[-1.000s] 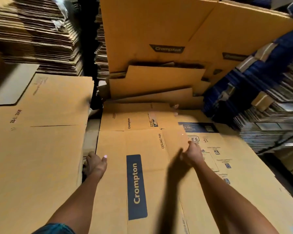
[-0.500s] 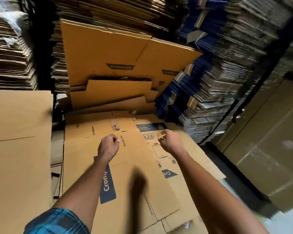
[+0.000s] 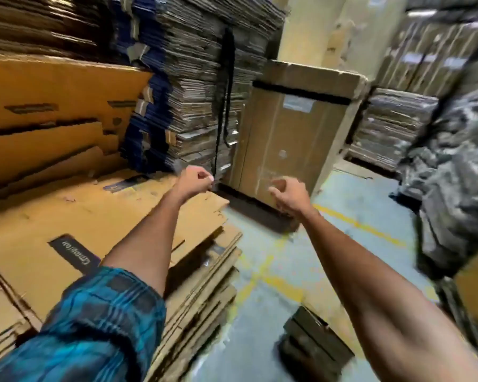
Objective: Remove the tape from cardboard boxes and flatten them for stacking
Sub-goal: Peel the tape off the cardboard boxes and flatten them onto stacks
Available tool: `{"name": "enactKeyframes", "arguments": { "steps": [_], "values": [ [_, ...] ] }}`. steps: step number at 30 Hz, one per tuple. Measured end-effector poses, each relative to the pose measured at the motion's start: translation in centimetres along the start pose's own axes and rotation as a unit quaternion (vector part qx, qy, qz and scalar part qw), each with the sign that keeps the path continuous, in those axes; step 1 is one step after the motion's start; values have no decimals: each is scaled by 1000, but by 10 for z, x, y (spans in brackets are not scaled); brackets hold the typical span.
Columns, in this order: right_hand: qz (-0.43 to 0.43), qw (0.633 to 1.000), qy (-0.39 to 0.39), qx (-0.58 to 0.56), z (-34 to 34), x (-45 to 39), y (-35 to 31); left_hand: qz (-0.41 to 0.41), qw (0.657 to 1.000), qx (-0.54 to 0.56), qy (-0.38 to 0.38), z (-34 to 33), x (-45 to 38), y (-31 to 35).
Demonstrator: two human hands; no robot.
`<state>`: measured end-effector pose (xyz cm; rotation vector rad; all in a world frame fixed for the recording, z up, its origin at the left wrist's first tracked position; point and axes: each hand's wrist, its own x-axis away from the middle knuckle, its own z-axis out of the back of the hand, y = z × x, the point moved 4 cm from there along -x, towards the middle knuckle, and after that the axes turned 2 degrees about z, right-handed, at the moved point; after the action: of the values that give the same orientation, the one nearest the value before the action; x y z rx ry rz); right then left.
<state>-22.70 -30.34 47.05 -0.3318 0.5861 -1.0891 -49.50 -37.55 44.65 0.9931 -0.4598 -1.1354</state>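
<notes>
Both of my arms reach forward over the edge of a low stack of flattened boxes (image 3: 75,216) and out above a pale concrete floor (image 3: 301,266) marked with worn yellow lines. A second ago my hands were pressed down on the top sheet of that stack, the one with the dark brand strip; now they have lifted clear of it and my view has swung to the right, toward the aisle. My left hand (image 3: 195,180) is curled into a loose fist with nothing visibly in it. My right hand (image 3: 287,194) has its fingers half bent and empty, hovering apart from everything. The flattened cardboard lies on my left, touching neither hand, with more folded sheets leaning behind it. Ahead stands a tall upright carton (image 3: 293,133) bound with a dark band, beside a high tower of bundled flat cardboard (image 3: 202,86) tied by a black strap. I judge the last box is laid flat and stacked, and that I am turning away to fetch another; I see no tape in this blurred view.
</notes>
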Motion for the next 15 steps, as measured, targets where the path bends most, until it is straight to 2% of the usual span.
{"name": "enactKeyframes", "arguments": {
  "steps": [3, 7, 11, 15],
  "values": [
    [-71, 996, 53, -20, 65, 55, 65, -53, 994, 28, -90, -65, 30, 62],
    [-157, 981, 98, -50, 123, 119, 120, -74, 980, 29, -180, -148, 51, 102],
    [-213, 967, 120, -71, 139, 157, 162, -74, 965, 1, -251, -214, 73, 124],
    [-276, 949, 120, -96, 117, 175, 221, -45, 950, -10, -308, -290, 74, 112]
  ]
}}
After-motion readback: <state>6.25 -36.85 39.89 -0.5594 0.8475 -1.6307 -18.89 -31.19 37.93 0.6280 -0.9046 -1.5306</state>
